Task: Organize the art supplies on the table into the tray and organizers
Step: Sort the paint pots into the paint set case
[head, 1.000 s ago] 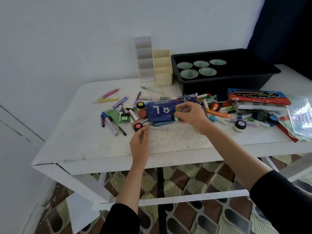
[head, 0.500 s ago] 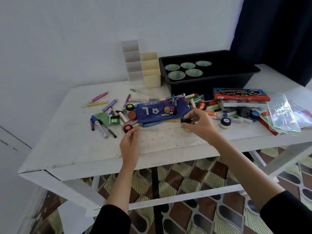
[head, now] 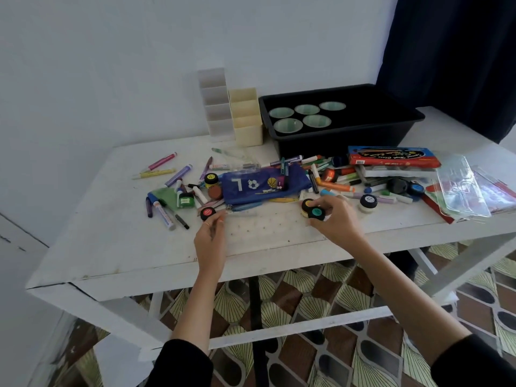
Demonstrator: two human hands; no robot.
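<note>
A teal-lidded paint pot was gripped in the curled fingers of the right hand, low over the white table. A yellow-lidded pot touched it on the far side; whether the hand also held that one could not be told. A second earlier this hand had been reaching at the blue pencil case; it had since drawn back toward the person with the pot. The left hand had stayed put, its fingers nearly straight, their tips touching a red-lidded pot. The pencil case lay just beyond and between both hands. Well beyond the right hand sat the black tray, and the white organizer and cream organizer stood beyond the left hand. Sorting had probably only begun: the first pots were gathered but not yet stowed.
</note>
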